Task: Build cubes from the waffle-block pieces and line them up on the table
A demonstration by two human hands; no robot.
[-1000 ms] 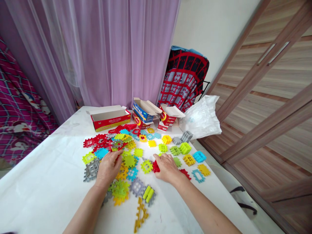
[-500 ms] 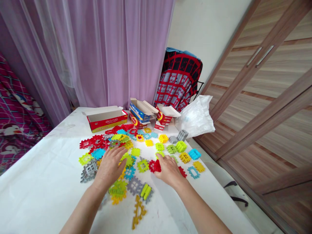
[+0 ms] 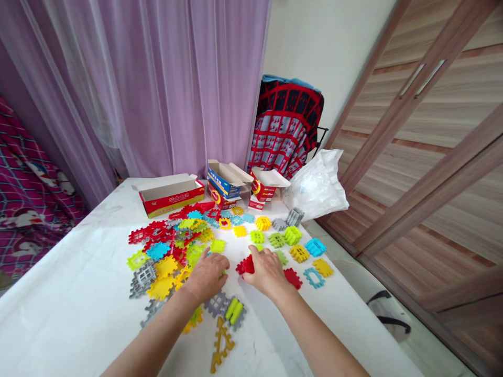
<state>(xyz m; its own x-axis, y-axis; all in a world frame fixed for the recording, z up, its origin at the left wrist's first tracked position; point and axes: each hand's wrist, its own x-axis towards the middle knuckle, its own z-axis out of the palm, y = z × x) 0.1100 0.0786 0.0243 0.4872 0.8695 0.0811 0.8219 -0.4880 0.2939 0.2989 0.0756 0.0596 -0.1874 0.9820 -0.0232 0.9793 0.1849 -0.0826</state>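
Note:
Interlocking plastic building pieces in several colours lie across the white table. My right hand (image 3: 267, 268) holds a red building piece (image 3: 244, 265) between thumb and fingers, just above or on the tabletop. To its left, my left hand (image 3: 209, 273) has its fingers curled down over the pile's right edge; what they grip is hidden beneath them. Beside my right hand lies a flat red piece (image 3: 293, 278). Below the left hand sits a grey piece (image 3: 216, 305), close to a lime-green piece with two bars (image 3: 234, 311). A yellow triangular piece (image 3: 222, 345) lies nearest to me.
Open cardboard boxes (image 3: 173, 200) stand along the table's back, with a blue box (image 3: 223, 179) stacked on a red one. A white plastic bag (image 3: 316, 186) rests at the back right corner. Yellow pieces (image 3: 163, 287) and red pieces (image 3: 157, 230) heap on the left.
My left hand has moved right and its fingers have curled over where a lime-green square piece lay. My right hand has shifted slightly left with the red piece.

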